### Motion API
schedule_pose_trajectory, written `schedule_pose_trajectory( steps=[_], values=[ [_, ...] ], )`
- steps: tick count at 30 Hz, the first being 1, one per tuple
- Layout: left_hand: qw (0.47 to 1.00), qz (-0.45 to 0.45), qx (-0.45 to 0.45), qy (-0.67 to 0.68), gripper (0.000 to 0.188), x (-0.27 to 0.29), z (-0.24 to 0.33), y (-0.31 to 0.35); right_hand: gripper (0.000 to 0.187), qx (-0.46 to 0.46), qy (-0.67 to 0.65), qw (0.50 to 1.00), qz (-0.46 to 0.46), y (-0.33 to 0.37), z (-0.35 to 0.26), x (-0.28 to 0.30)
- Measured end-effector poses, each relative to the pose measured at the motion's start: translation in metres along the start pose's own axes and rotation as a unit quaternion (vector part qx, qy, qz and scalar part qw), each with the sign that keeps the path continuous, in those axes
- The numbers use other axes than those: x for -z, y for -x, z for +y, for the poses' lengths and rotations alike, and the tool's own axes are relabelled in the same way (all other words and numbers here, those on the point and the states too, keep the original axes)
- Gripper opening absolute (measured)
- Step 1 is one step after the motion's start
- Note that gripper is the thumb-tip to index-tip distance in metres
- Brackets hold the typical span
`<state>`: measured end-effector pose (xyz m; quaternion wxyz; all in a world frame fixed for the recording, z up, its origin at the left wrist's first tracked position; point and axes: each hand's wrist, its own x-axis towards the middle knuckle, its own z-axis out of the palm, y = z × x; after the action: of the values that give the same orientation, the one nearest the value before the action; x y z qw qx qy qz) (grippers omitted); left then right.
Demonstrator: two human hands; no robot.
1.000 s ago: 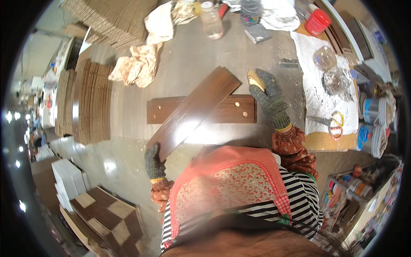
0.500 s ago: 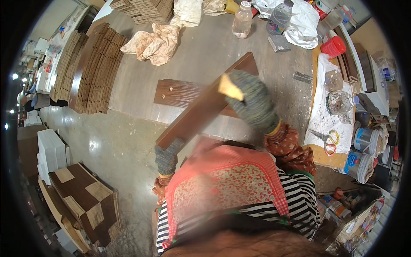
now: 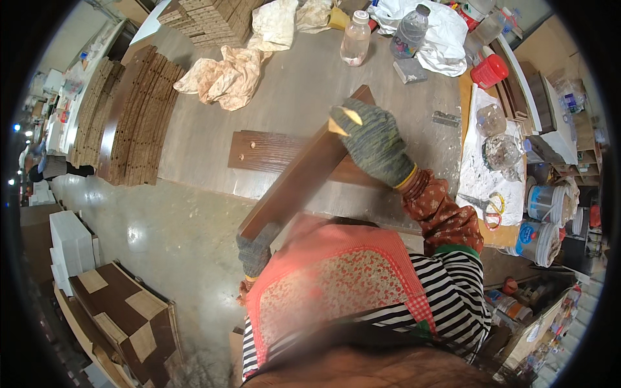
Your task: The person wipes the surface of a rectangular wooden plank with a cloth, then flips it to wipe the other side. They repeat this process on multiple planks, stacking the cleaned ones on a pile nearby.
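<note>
A person in a red apron [image 3: 349, 265] and striped top stands at a wide grey-brown table [image 3: 204, 145], handling a dark brown plank [image 3: 294, 174] held at a slant, its upper end over the tabletop and its lower end close to the apron. The gloved left hand [image 3: 256, 256] grips the plank's lower end, the fingers partly hidden beneath it. The gloved right hand [image 3: 376, 145], near the plank's upper end, is closed around a pale yellow piece [image 3: 336, 125]; whether that piece touches the plank's edge cannot be told from this angle. Under the slanted plank, a second brown board [image 3: 266, 150] lies flat on the table, two pale round spots showing near its left end. A crumpled, stained cloth [image 3: 223, 79] sits beyond it, to the left of a clear bottle [image 3: 355, 42] with a white cap. A dark-capped bottle [image 3: 409, 33] stands farther right, just behind a small grey block [image 3: 409, 71]. At the table's left side, a row of brown boards [image 3: 137, 119] stands on edge. To the right, scissors [image 3: 477, 202] with yellow and red handles rest on a spattered white sheet [image 3: 467, 181], and a red tub [image 3: 490, 71] lies tilted beyond them.
</note>
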<state>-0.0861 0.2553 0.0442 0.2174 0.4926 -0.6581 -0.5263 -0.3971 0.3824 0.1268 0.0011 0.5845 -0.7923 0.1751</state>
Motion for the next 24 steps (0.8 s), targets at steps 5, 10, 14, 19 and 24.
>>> schedule_pose_trajectory(
  steps=[5, 10, 14, 19, 24],
  values=[
    [0.994, -0.059, -0.013, 0.095, 0.044, 0.001, -0.013, -0.007, 0.029, 0.161, 0.033, 0.985, 0.060, -0.008, -0.076, -0.023],
    [0.988, -0.069, -0.001, 0.136, 0.046, 0.002, -0.021, -0.008, 0.028, 0.124, 0.004, 0.989, 0.086, -0.014, -0.028, -0.031],
    [0.983, -0.068, 0.012, 0.170, 0.047, -0.001, -0.027, -0.008, 0.023, 0.027, 0.043, 0.989, 0.136, -0.020, 0.049, -0.015],
    [0.984, -0.058, 0.010, 0.166, 0.047, -0.001, -0.029, -0.009, 0.028, 0.066, -0.142, 0.987, 0.042, -0.021, -0.025, -0.037],
    [0.986, -0.041, 0.015, 0.160, 0.047, 0.003, -0.022, -0.009, 0.035, 0.167, -0.002, 0.986, 0.020, -0.012, -0.059, -0.054]
  ],
)
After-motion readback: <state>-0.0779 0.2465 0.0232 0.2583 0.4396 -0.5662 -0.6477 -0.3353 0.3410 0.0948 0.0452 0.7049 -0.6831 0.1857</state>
